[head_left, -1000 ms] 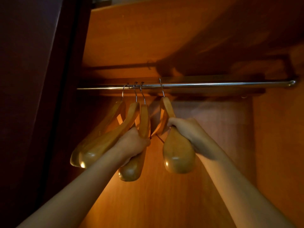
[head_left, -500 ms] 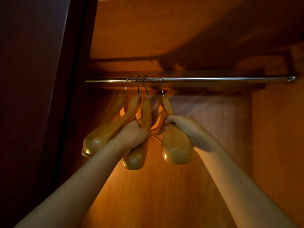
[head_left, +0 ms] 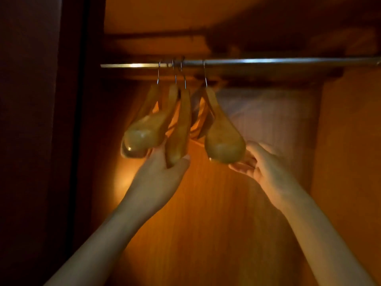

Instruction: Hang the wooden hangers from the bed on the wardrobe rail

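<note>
Several wooden hangers hang by metal hooks on the left part of the wardrobe rail (head_left: 268, 61). My left hand (head_left: 160, 178) reaches up, and its thumb and fingers close around the lower end of the third wooden hanger (head_left: 179, 129). Two more hangers (head_left: 144, 133) hang to the left of it, angled towards the left. The rightmost hanger (head_left: 224, 141) hangs alone a little apart. My right hand (head_left: 261, 168) is just below and to the right of its broad end, fingers spread, holding nothing.
A dark wardrobe door or frame (head_left: 68, 141) stands close on the left. The wardrobe's right side wall (head_left: 350, 162) and lit back panel (head_left: 206, 213) enclose the space. A shelf board (head_left: 165, 21) sits above the rail. The rail's right stretch carries nothing.
My right hand has let go of the rightmost hanger and dropped below it, open. My left hand has slid down to the third hanger's lower end. The view has moved closer.
</note>
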